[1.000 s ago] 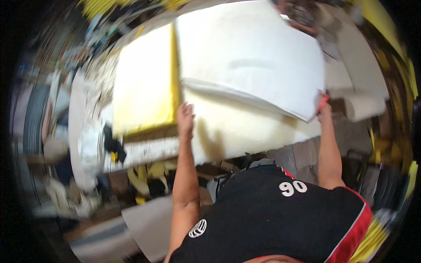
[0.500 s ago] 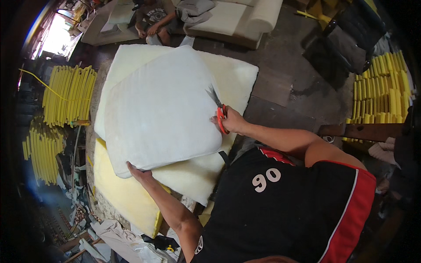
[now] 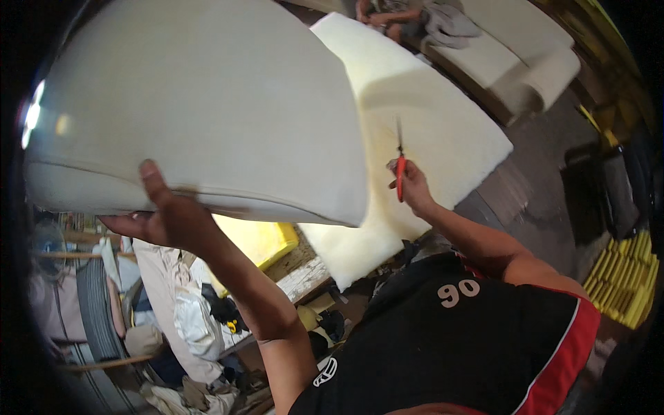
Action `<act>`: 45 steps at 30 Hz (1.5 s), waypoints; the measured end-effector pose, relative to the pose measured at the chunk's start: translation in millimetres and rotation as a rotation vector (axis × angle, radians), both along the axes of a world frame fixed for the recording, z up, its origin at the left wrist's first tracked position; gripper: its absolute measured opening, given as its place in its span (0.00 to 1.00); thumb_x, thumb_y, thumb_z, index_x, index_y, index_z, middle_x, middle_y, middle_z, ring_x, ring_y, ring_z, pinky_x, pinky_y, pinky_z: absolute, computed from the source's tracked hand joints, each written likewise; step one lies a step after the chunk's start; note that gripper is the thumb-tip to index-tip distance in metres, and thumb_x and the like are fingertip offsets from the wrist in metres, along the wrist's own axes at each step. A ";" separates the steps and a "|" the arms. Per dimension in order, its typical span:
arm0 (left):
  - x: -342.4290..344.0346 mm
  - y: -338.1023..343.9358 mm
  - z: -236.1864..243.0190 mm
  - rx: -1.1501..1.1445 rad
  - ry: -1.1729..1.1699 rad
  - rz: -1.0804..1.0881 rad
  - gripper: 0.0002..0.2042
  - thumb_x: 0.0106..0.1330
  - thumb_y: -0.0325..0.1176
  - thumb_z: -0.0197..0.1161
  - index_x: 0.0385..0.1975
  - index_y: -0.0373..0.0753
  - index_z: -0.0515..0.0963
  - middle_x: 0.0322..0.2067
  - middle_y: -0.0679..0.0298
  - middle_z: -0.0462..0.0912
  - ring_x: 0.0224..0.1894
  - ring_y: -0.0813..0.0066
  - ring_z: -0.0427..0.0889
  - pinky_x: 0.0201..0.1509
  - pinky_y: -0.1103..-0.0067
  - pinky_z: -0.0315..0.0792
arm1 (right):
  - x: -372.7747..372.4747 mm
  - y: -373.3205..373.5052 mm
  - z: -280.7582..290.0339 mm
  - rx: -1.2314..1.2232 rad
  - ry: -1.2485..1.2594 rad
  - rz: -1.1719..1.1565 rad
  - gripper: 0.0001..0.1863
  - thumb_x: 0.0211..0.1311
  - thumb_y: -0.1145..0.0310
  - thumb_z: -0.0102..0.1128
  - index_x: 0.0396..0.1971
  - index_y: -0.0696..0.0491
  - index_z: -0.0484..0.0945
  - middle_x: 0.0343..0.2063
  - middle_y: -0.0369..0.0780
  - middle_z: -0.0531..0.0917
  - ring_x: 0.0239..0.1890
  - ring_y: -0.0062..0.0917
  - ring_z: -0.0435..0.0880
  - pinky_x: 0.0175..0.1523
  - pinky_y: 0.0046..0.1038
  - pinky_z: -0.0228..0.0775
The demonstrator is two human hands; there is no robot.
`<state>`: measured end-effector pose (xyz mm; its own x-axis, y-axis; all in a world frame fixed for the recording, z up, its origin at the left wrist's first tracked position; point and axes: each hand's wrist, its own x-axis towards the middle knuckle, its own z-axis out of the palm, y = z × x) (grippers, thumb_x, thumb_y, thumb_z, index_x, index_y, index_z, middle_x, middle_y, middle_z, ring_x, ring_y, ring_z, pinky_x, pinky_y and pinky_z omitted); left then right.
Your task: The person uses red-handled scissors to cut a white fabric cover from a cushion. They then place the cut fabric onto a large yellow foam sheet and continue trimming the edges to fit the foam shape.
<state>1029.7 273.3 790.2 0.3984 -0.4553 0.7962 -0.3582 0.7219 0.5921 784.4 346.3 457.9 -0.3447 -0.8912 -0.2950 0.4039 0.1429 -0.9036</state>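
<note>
My left hand [image 3: 166, 214] grips the near edge of a large white cushion [image 3: 207, 104], thumb on top and fingers underneath. The cushion is raised toward the upper left, with a piped seam along its near side. In my right hand [image 3: 413, 185] is a pair of scissors with red handles [image 3: 400, 178], the blades pointing away from me. Beneath the scissors lies a sheet of cream-white padding [image 3: 443, 117]. A yellow foam block [image 3: 266, 242] shows partly under the cushion; the cushion hides the rest of it.
At the far side a person [image 3: 391, 15] sits beside a pale sofa [image 3: 484, 66]. Stacked yellow foam strips [image 3: 622, 277] stand at the right. Fabric scraps [image 3: 197, 318] and a grey coiled roll [image 3: 97, 304] lie at the lower left. A black chair [image 3: 612, 187] stands at right.
My left hand has lifted the cushion off the padding, up and to the left. My right hand has moved right with the scissors, and the whole view has turned.
</note>
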 end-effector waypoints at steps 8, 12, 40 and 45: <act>59.6 68.6 -183.6 0.149 -0.723 -0.040 0.48 0.50 0.33 0.77 0.70 0.34 0.53 0.64 0.47 0.65 0.67 0.51 0.64 0.69 0.58 0.61 | -56.3 -17.0 47.6 -0.329 -0.458 0.073 0.38 0.68 0.35 0.45 0.58 0.55 0.66 0.53 0.45 0.78 0.53 0.34 0.79 0.55 0.37 0.72; 60.9 108.7 -311.0 0.447 -1.088 -0.059 0.30 0.61 0.23 0.62 0.66 0.34 0.64 0.63 0.46 0.67 0.68 0.46 0.64 0.71 0.55 0.60 | -45.5 8.9 34.0 0.091 -0.469 -0.121 0.40 0.63 0.31 0.50 0.63 0.47 0.69 0.58 0.41 0.77 0.57 0.31 0.77 0.64 0.38 0.67; 164.6 166.8 -306.4 0.785 -0.271 -0.074 0.30 0.66 0.32 0.63 0.66 0.34 0.60 0.66 0.49 0.64 0.68 0.53 0.63 0.71 0.61 0.58 | 29.9 29.3 170.6 -0.389 -0.212 0.363 0.24 0.65 0.61 0.63 0.55 0.59 0.71 0.39 0.37 0.76 0.39 0.23 0.75 0.51 0.30 0.70; 161.7 157.5 -253.9 0.787 -0.291 0.012 0.25 0.67 0.31 0.61 0.62 0.32 0.66 0.62 0.50 0.70 0.66 0.54 0.66 0.69 0.62 0.60 | 65.1 14.3 196.7 -0.614 -0.244 0.458 0.31 0.69 0.57 0.57 0.64 0.61 0.62 0.57 0.47 0.74 0.58 0.35 0.77 0.62 0.39 0.70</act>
<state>1191.4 430.8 536.3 0.2346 -0.9182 0.3192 -0.5795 0.1316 0.8043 849.4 360.6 654.7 0.1053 -0.9560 0.2737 0.6217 -0.1515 -0.7685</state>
